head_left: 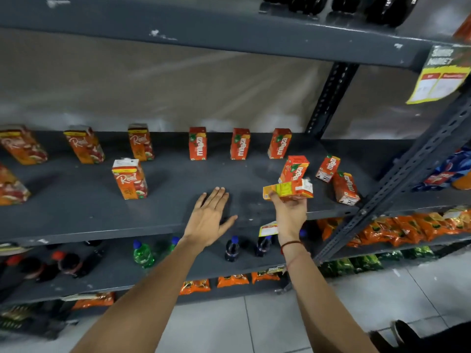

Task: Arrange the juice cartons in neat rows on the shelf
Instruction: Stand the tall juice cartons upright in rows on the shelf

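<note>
On the grey shelf (178, 179) three small orange Maaza cartons (240, 143) stand in a back row, with three taller Real cartons (140, 142) to their left. Another Real carton (130, 179) stands further forward, and one more (11, 187) is at the left edge. My right hand (290, 212) grips a Maaza carton (288, 189) lying sideways, just above the shelf front. Right behind it is a tilted Maaza carton (294, 169), and two others (328, 168) (346, 187) stand to the right. My left hand (209, 217) hovers flat and open over the shelf front, holding nothing.
A slotted steel upright (397, 179) crosses diagonally at the right. The shelf below holds drink bottles (232, 248) and orange snack packets (397, 228). A yellow price sign (441, 77) hangs from the upper shelf (204, 29). White floor tiles lie below.
</note>
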The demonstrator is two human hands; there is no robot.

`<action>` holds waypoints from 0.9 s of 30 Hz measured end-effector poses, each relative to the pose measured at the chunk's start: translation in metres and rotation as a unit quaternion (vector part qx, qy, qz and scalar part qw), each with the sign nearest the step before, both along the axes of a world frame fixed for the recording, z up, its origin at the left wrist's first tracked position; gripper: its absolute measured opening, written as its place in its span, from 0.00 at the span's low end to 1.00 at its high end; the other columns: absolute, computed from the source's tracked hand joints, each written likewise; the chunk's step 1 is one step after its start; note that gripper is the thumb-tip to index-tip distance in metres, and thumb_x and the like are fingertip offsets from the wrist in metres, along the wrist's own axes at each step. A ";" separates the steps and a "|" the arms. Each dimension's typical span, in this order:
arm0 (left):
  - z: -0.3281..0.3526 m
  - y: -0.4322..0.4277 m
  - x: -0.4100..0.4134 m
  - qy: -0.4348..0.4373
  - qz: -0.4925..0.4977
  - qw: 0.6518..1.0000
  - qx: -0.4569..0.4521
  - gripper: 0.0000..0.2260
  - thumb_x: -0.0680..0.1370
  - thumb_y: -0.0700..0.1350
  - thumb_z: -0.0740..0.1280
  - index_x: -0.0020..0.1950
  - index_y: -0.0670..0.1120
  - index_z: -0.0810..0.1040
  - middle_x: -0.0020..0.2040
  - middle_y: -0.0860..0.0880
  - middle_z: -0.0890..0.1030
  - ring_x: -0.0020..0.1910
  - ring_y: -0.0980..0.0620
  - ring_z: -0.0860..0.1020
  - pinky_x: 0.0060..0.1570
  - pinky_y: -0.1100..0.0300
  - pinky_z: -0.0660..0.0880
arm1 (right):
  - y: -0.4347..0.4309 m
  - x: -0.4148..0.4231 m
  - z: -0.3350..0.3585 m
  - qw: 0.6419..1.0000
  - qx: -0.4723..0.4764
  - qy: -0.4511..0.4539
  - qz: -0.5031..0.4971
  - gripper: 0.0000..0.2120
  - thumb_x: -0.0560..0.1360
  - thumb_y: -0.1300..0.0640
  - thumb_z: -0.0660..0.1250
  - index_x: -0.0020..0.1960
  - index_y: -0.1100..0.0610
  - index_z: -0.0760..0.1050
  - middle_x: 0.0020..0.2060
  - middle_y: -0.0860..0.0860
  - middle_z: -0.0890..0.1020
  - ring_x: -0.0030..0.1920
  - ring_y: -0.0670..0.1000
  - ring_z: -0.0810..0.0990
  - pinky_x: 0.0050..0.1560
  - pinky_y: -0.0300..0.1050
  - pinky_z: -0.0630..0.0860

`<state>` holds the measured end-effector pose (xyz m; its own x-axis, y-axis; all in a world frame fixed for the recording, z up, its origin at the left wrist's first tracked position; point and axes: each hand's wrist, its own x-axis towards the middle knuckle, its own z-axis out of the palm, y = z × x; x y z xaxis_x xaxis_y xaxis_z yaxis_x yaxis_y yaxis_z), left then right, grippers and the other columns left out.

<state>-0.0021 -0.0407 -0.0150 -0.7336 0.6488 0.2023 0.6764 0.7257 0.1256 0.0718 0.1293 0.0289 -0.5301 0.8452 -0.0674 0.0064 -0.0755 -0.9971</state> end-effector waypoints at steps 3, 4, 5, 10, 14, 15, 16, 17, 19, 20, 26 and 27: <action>0.006 -0.052 -0.001 -0.004 0.025 0.998 0.062 0.30 0.79 0.60 0.46 0.67 0.39 0.71 0.67 0.42 0.73 0.69 0.47 0.67 0.70 0.54 0.56 | -0.046 -0.017 -0.001 0.997 0.069 -0.021 0.019 0.24 0.63 0.57 0.78 0.56 0.56 0.74 0.45 0.51 0.83 0.43 0.47 0.81 0.52 0.34 0.73; 0.006 -0.073 -0.001 -0.007 0.038 0.996 0.076 0.30 0.80 0.59 0.46 0.66 0.39 0.72 0.66 0.42 0.74 0.68 0.46 0.69 0.69 0.53 0.57 | -0.063 -0.023 0.000 0.995 0.093 -0.025 0.026 0.23 0.63 0.55 0.78 0.55 0.56 0.73 0.44 0.52 0.84 0.43 0.48 0.82 0.51 0.37 0.74; 0.005 -0.096 -0.001 -0.007 0.054 0.995 0.086 0.29 0.80 0.58 0.46 0.66 0.39 0.72 0.66 0.41 0.74 0.67 0.46 0.69 0.68 0.53 0.58 | -0.082 -0.029 -0.001 0.992 0.116 -0.022 0.038 0.22 0.63 0.54 0.78 0.53 0.55 0.73 0.43 0.53 0.85 0.42 0.49 0.82 0.50 0.39 0.76; -0.002 -0.208 -0.011 0.010 0.159 0.983 0.094 0.29 0.80 0.59 0.48 0.66 0.38 0.72 0.67 0.39 0.73 0.67 0.44 0.69 0.66 0.50 0.61 | -0.181 -0.044 -0.004 0.968 0.199 0.005 0.151 0.20 0.63 0.53 0.78 0.49 0.51 0.71 0.41 0.49 0.82 0.41 0.45 0.81 0.43 0.33 0.77; -0.004 -0.268 -0.024 0.011 0.209 0.976 0.061 0.33 0.79 0.62 0.47 0.65 0.36 0.72 0.67 0.38 0.72 0.67 0.42 0.69 0.64 0.45 0.65 | -0.259 -0.062 -0.008 0.941 0.261 -0.005 0.215 0.23 0.63 0.47 0.77 0.51 0.55 0.72 0.45 0.52 0.83 0.46 0.50 0.82 0.47 0.45 0.80; -0.005 -0.277 -0.027 0.008 0.215 0.975 0.051 0.34 0.79 0.63 0.46 0.65 0.36 0.72 0.67 0.38 0.72 0.67 0.42 0.69 0.64 0.44 0.65 | -0.276 -0.069 -0.008 0.933 0.282 -0.006 0.222 0.24 0.64 0.46 0.76 0.52 0.56 0.72 0.46 0.54 0.83 0.47 0.52 0.82 0.47 0.46 0.80; -0.007 -0.284 -0.029 0.001 0.219 0.975 0.042 0.35 0.79 0.64 0.46 0.65 0.36 0.72 0.66 0.37 0.73 0.67 0.41 0.69 0.64 0.43 0.65 | -0.292 -0.077 -0.006 0.925 0.303 -0.009 0.230 0.24 0.64 0.45 0.75 0.53 0.58 0.72 0.46 0.55 0.82 0.47 0.54 0.82 0.47 0.47 0.80; -0.008 -0.290 -0.031 -0.005 0.221 0.975 0.035 0.36 0.78 0.64 0.45 0.65 0.35 0.72 0.66 0.37 0.73 0.67 0.41 0.69 0.64 0.44 0.64 | -0.305 -0.085 -0.004 0.917 0.320 -0.018 0.238 0.25 0.65 0.45 0.75 0.53 0.59 0.72 0.47 0.56 0.82 0.48 0.55 0.81 0.47 0.48 0.79; -0.011 -0.296 -0.032 -0.020 0.221 0.975 0.028 0.38 0.78 0.65 0.44 0.66 0.35 0.71 0.66 0.37 0.72 0.67 0.41 0.69 0.65 0.46 0.61 | -0.326 -0.102 -0.002 0.902 0.348 -0.043 0.251 0.27 0.67 0.44 0.73 0.54 0.61 0.70 0.49 0.58 0.81 0.51 0.57 0.80 0.48 0.48 0.78; -0.012 -0.299 -0.033 -0.026 0.218 0.975 0.025 0.38 0.78 0.65 0.44 0.66 0.35 0.71 0.67 0.37 0.72 0.67 0.41 0.69 0.66 0.47 0.60 | -0.333 -0.111 -0.002 0.897 0.359 -0.052 0.254 0.27 0.67 0.44 0.73 0.55 0.62 0.70 0.49 0.58 0.81 0.52 0.58 0.80 0.47 0.48 0.78; -0.017 -0.306 -0.035 -0.028 0.194 0.981 0.010 0.36 0.78 0.65 0.44 0.68 0.37 0.69 0.69 0.39 0.71 0.68 0.42 0.67 0.67 0.49 0.56 | -0.350 -0.149 -0.010 0.884 0.391 -0.104 0.235 0.26 0.67 0.47 0.73 0.54 0.63 0.69 0.50 0.60 0.81 0.52 0.59 0.80 0.47 0.51 0.78; -0.017 -0.306 -0.035 -0.029 0.194 0.980 0.010 0.36 0.78 0.65 0.44 0.68 0.37 0.69 0.69 0.39 0.71 0.68 0.42 0.68 0.67 0.49 0.57 | -0.351 -0.151 -0.011 0.882 0.393 -0.112 0.235 0.26 0.68 0.47 0.73 0.55 0.63 0.69 0.51 0.60 0.81 0.52 0.59 0.80 0.47 0.51 0.78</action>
<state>-0.0376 -0.3471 -0.0324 -0.9351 0.3145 0.1633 0.3409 0.9243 0.1718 -0.0796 -0.2222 0.0174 -0.8823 0.3683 0.2932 0.0572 0.7021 -0.7098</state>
